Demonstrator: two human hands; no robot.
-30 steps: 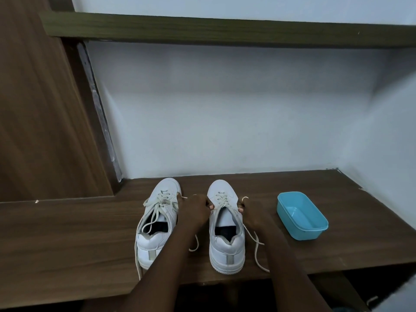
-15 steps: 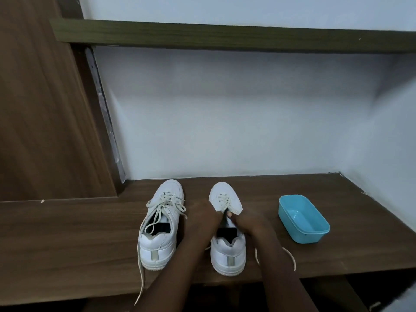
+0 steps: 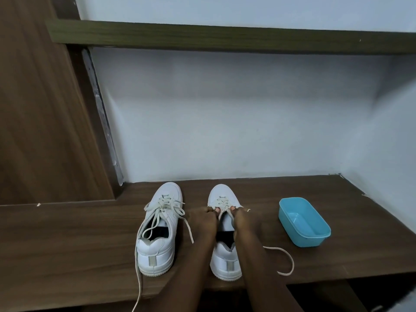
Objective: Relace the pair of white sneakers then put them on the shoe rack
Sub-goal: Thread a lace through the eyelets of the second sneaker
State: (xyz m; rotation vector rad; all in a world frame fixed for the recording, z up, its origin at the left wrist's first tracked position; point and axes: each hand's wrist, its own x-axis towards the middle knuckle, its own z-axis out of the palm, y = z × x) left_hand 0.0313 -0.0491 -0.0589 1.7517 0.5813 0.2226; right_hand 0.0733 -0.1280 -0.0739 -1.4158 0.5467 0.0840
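Left hand (image 3: 203, 218) and right hand (image 3: 244, 218) each pinch the lace (image 3: 221, 202) over the right sneaker (image 3: 225, 260), hiding its middle eyelets and tongue edges

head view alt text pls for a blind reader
The left hand and right hand pinch the laces of one white sneaker on a wooden shelf. The other sneaker stands left of it; a blue tub sits on the right.

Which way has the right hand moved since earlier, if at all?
Yes: the right hand moved left, from beside the right sneaker onto its laces.
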